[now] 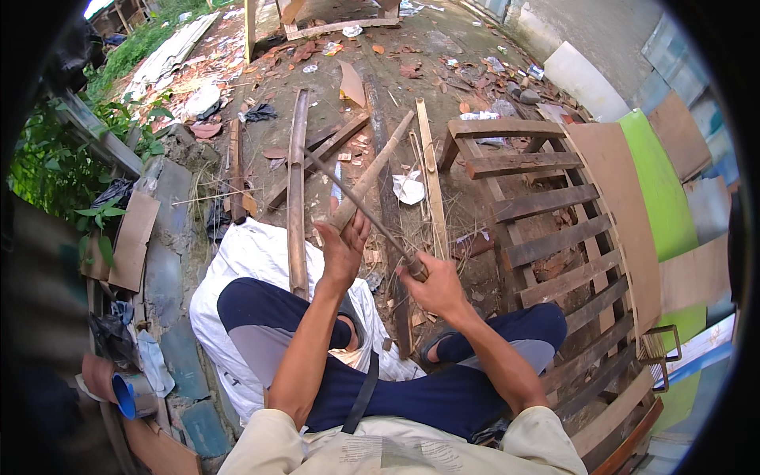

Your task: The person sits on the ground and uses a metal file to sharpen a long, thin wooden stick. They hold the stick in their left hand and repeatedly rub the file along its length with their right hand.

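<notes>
My left hand (342, 247) is closed around the lower end of a pale tapered wooden stick (383, 162), which slants up and away to the right. In my right hand (437, 286) is the wooden handle of a long, thin, dark metal tool (378, 224); its exact kind is not clear. The tool's shaft points up and left and crosses the stick just beyond my left fingers. Whether the two touch cannot be made out. Below my hands, a white sack (245, 265) spreads under and beside my left leg.
Split bamboo lengths (297, 190) (432, 170) and dark wooden beams (326, 158) lie ahead. A slatted wooden frame (562, 249) fills the right side, beside a leaning brown board (617, 206) and a green panel (653, 190). A low block wall (166, 277) runs along the left.
</notes>
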A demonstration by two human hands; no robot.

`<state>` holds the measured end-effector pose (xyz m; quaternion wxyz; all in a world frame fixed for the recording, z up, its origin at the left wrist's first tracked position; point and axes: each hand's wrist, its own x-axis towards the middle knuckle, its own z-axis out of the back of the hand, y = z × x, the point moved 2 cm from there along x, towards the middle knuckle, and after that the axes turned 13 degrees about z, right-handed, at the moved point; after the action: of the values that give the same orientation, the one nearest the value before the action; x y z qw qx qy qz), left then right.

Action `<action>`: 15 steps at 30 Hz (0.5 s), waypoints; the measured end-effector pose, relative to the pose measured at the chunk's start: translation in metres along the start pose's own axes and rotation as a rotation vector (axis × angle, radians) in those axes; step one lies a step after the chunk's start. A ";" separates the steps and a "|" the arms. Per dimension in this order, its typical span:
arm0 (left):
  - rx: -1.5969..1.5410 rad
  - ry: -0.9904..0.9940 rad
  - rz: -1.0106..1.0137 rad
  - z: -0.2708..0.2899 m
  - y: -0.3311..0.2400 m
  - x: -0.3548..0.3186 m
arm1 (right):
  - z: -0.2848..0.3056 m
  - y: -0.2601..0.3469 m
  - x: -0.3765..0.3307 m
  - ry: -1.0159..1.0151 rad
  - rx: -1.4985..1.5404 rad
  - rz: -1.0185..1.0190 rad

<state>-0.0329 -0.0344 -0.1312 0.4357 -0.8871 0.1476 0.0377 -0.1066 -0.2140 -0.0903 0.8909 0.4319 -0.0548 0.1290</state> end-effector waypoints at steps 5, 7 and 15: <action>-0.155 0.132 -0.029 -0.008 0.015 -0.003 | -0.018 -0.001 -0.021 0.016 -0.112 0.123; -0.156 0.171 -0.039 -0.006 0.015 -0.007 | -0.019 -0.004 -0.023 0.020 -0.122 0.134; -0.301 0.140 0.020 -0.012 0.013 -0.013 | -0.012 -0.009 -0.017 0.068 -0.213 0.158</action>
<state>-0.0501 -0.0484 -0.1310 0.2863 -0.9412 0.1791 0.0018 -0.1206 -0.2132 -0.1084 0.9201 0.3247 -0.0718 0.2070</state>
